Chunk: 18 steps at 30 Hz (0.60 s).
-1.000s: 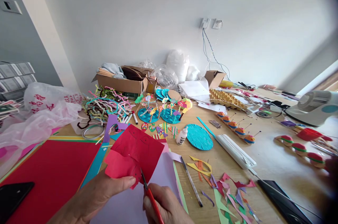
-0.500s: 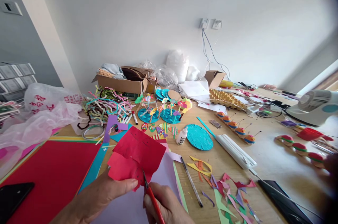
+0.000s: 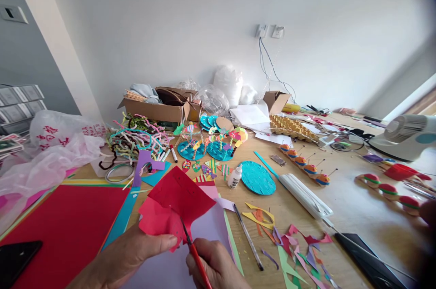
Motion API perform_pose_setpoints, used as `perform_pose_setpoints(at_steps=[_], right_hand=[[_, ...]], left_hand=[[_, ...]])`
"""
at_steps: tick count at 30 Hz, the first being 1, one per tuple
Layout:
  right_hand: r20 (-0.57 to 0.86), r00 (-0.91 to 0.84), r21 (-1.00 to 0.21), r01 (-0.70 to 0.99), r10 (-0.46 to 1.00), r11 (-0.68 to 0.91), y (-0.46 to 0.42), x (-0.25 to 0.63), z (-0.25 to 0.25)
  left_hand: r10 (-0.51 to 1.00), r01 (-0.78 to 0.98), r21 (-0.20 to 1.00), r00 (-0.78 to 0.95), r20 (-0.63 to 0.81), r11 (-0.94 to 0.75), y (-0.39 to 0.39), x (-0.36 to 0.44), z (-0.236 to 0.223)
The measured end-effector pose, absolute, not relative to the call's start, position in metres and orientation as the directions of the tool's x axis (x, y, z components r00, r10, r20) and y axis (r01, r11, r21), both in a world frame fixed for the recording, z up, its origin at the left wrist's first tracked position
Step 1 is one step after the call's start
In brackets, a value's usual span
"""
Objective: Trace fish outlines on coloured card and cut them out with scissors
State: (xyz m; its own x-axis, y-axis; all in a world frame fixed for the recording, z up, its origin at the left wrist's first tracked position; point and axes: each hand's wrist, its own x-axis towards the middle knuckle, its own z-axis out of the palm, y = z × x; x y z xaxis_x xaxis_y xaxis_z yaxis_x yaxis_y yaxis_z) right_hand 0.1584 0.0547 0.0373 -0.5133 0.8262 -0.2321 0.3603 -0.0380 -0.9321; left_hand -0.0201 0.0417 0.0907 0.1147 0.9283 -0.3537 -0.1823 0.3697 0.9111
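The left hand pinches the red paper by its near left edge, thumb on top, the fingers beneath hidden; the right hand is closed round the red-handled scissors, whose long axis slants away from the person and slightly left, blade tips at the paper. The paper is above a lilac sheet, one corner pointing towards the wall; beyond it stands a glue bottle, beside a blue disc.

Left hand in a pinch, thumb uppermost and pointing rightward, right hand curled tight just beside it.
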Motion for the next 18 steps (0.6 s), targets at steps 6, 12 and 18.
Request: perform_pose_setpoints(at_steps=[6, 12, 18], right_hand=[[-0.227, -0.551, -0.911, 0.412, 0.803, 0.026, 0.060, 0.161, 0.035], [-0.205, -0.570, -0.907, 0.416, 0.796, 0.064, 0.062, 0.160, 0.040], [-0.193, -0.566, -0.917, 0.395, 0.801, 0.058, 0.060, 0.161, 0.041]], left_hand=[[0.911, -0.271, 0.870, 0.121, -0.394, 0.412, 0.038, -0.016, 0.092], [0.850, -0.361, 0.773, 0.297, -0.436, 0.523, 0.040, -0.020, 0.075], [0.895, -0.355, 0.824, 0.242, -0.375, 0.441, 0.039, -0.023, 0.064]])
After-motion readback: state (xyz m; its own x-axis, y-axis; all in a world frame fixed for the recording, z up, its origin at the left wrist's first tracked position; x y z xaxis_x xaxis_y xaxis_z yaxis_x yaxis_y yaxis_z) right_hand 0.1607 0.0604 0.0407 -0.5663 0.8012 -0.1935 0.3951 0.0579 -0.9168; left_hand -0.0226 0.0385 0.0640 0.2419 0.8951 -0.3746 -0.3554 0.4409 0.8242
